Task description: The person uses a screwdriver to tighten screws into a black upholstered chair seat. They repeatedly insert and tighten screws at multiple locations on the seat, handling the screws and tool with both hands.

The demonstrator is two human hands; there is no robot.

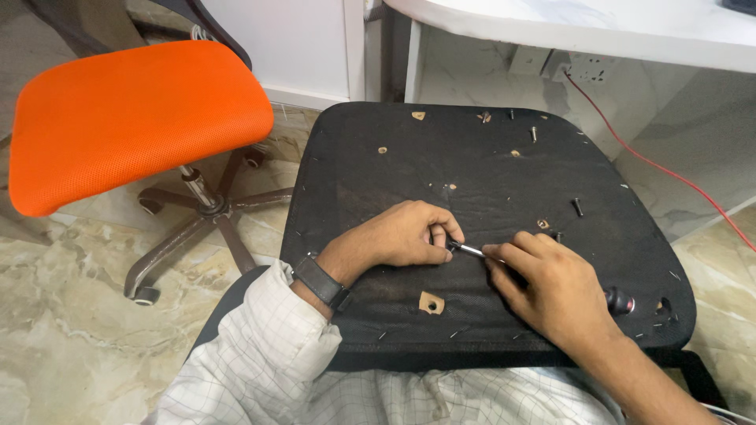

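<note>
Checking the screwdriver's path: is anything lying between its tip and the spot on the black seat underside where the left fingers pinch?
Nothing visible does. The screwdriver in the right hand runs straight to the left hand fingertips on the seat underside. Loose bolts lie off to the side.

On the black seat underside [378,181], the left half towards the far-left corner is mostly bare, so a hand can pass there freely. Near the far edge and the right edge several upright bolts [577,207] stand in the way, and the left hand [402,236] and the right hand [551,291] with the screwdriver [472,251] fill the middle near the front edge. Beside the left edge, the orange chair [134,118] narrows the room over the floor.
</note>
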